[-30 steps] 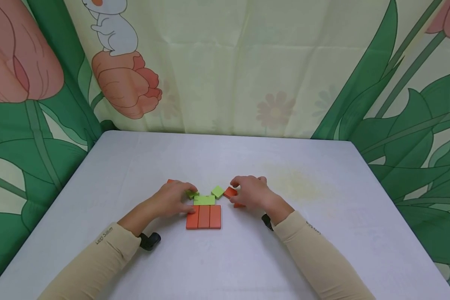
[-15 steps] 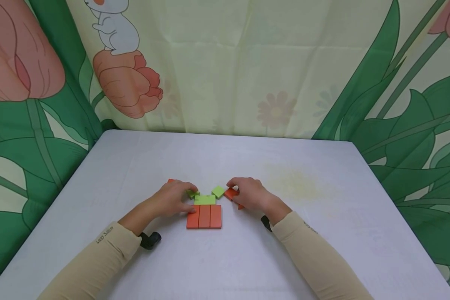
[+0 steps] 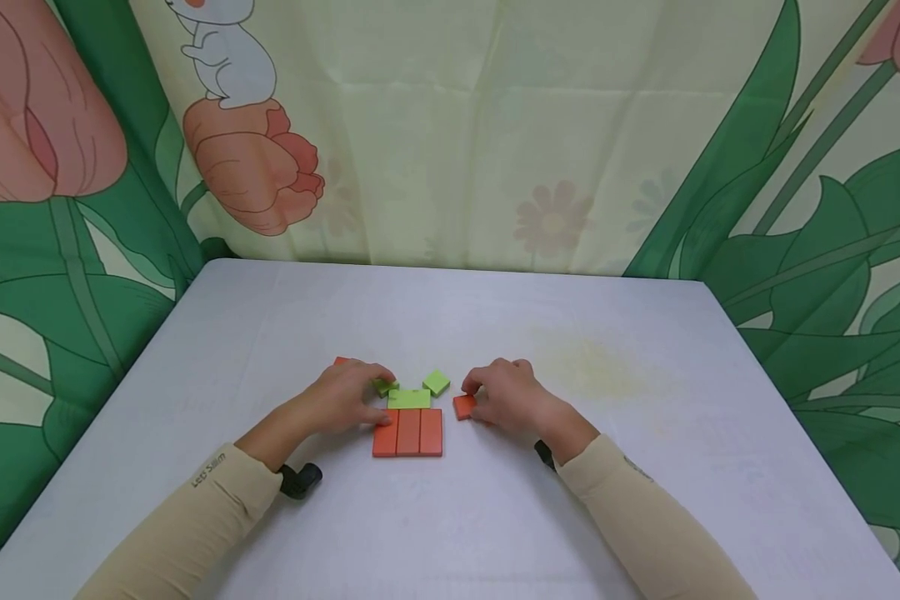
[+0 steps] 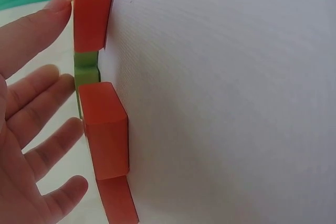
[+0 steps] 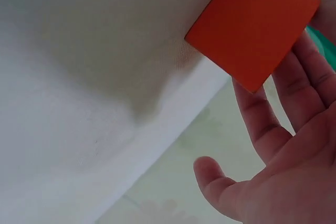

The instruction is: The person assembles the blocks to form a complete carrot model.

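My left hand (image 3: 341,398) rests over the left side of a flat layout of wooden blocks. Its thumb touches the left one of three side-by-side orange blocks (image 3: 420,435), and its relaxed fingertips reach a small green block (image 3: 381,387). Behind the orange row lies a green block (image 3: 408,399), with another tilted green block (image 3: 436,382) at its upper right. My right hand (image 3: 512,398) pinches a square orange block (image 5: 253,30) to the right of the layout; in the right wrist view its shadow falls on the cloth. Orange blocks (image 4: 107,148) stand by my left fingers (image 4: 65,140).
A white-covered table (image 3: 607,517) spreads around the blocks. Behind it hangs a patterned curtain (image 3: 465,167) with tulips and a rabbit. A black wrist camera (image 3: 301,481) sits at the left cuff.
Two orange blocks showed at my right hand earlier; now one shows, nearer me and apart from the tilted green block. My right hand has shifted slightly rightward. The left hand stays put.
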A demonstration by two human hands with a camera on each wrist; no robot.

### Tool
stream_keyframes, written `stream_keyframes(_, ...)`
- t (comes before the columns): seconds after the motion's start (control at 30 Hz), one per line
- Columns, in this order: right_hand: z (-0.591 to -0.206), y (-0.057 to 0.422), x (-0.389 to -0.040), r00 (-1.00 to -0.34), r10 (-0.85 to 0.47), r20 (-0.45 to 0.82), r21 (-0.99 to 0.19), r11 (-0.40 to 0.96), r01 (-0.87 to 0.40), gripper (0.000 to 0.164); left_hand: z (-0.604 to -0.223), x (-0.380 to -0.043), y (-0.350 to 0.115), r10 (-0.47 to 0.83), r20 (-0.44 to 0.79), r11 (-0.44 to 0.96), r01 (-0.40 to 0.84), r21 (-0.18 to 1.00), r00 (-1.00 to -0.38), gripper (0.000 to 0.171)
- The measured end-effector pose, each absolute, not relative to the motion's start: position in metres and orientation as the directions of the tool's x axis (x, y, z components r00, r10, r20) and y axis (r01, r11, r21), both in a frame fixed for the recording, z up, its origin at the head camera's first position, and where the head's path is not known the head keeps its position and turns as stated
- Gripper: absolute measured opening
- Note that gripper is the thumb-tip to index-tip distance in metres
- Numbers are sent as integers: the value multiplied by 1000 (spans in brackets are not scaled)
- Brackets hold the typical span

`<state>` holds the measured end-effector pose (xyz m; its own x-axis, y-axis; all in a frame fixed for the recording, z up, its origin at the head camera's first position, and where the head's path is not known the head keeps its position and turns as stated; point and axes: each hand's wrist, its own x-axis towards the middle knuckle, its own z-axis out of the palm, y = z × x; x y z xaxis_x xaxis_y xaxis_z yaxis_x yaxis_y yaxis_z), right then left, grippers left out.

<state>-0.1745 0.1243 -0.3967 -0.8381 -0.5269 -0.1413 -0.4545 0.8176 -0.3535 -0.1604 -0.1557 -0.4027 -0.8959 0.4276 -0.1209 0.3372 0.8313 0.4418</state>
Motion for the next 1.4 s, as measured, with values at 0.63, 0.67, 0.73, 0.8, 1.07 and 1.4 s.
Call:
stream_keyframes(0.63,-391,119,-114,-672,-740,-34,-179,666,-724,13,-402,-159,-155,420,-129,836,327,440,-899,53)
stream_keyframes(0.67,-391,118,-111,-661,-750,-29,-188,653,-733,13,-402,-159,-155,422,-128,835,330,440,-898,53)
stream_keyframes(0.73,-393,116,-107,-643,-766,-31,-234,631,-740,11,-401,-159,-155,425,-128,833,331,443,-896,54)
stream_keyframes(0.8,-395,114,-103,-630,-775,-43,-296,612,-733,10,-401,-159,-155,426,-128,832,332,443,-896,54)
stream_keyframes(1.07,-400,104,-94,-631,-775,-25,-338,601,-724,14,-401,-160,-155,416,-134,840,324,435,-899,53)
stream_keyframes(1.4,-400,89,-91,-702,-711,37,-225,678,-699,37,-400,-161,-157,453,-116,826,367,427,-884,51)
